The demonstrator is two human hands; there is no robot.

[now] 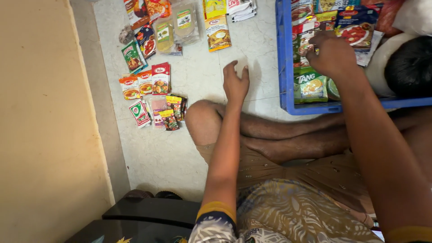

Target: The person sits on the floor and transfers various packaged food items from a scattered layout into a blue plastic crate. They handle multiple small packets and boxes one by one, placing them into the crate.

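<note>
The right hand (330,54) is reached into the blue crate (284,58) at the far right, and its fingers are curled down onto the packets (315,27) stacked there; whether one is actually pinched cannot be told, since the fingertips are hidden among the wrappers. The left hand (236,83) is held empty, fingers loosely spread, resting on or just above the pale floor (202,67) beyond the bent knee (202,121).

A single packet should be separated by its top edge before it is lifted, so that neighbouring packets are not dragged out with it (the stack is tight and overlapping). The green drink-mix sachet (310,85) lies at the near end of the crate, just below the right hand, and is better left undisturbed. The free left hand is well placed to receive a packet.

Further left, sorted groups are laid out on the floor: a row of small red-and-orange spice sachets (146,83), a cluster of smaller sachets (164,112) nearer, and larger pouches (173,24) at the far edge. Like is judged best placed with like, flat and face up, without overlapping the rows already formed.
</note>
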